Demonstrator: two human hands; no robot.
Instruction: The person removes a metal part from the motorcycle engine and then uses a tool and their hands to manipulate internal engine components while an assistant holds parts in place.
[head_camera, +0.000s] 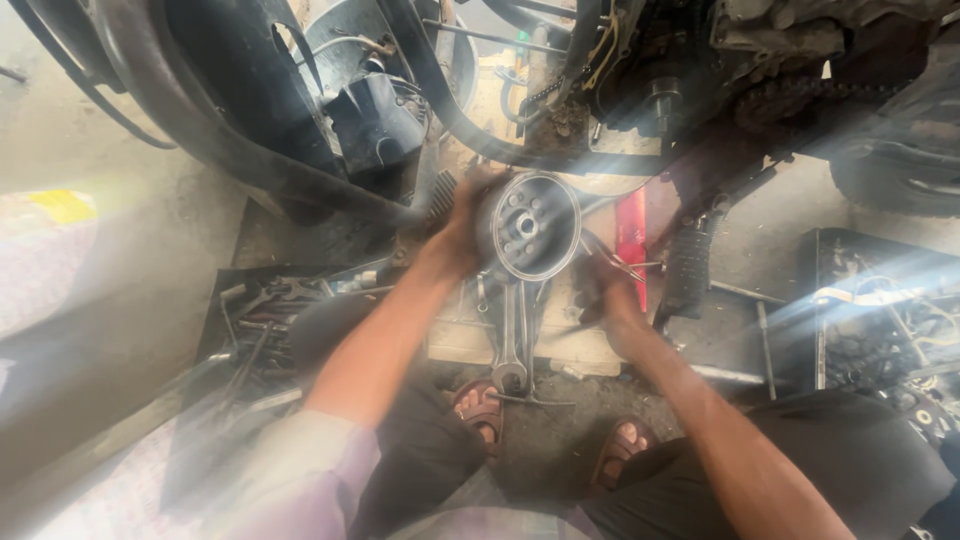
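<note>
— Two big shapes fill the top of the view: which is larger?

— That would be the motorcycle frame (300, 150), black and curved, sweeping from ten o'clock down toward the middle, with the engine block (800, 60) and a rear tyre (900, 170) off at two o'clock. Below them lies the concrete floor (130, 330).

— And next in size?

— A dark tool tray (260, 320) at eight o'clock, full of spanners, and a second tray (880, 320) at four o'clock holding small parts and wires. Between them sits a pale wooden board (470, 345) just below centre.

— Where is the part being worked on?

— Right at the centre, above the board: a round grey metal drum (530, 225), its open face with a ring of holes turned toward the camera. The person's left hand (462, 232) wraps its nine o'clock side, fingers curled and pressed close together around the rim.

— The other hand?

— The right hand (603, 292) sits at the drum's four o'clock, fingers closed round the handles of pliers (612, 260) whose tips point up toward the drum's edge. Glare and blur hide just how the fingertips lie.

— Anything smaller?

— A red flat piece (632, 235) stands just beyond the pliers at three o'clock, and beside it a black ribbed footpeg (690, 265). A long spanner (510, 340) lies on the board at six o'clock, ending near the person's sandalled feet (485, 410).
</note>
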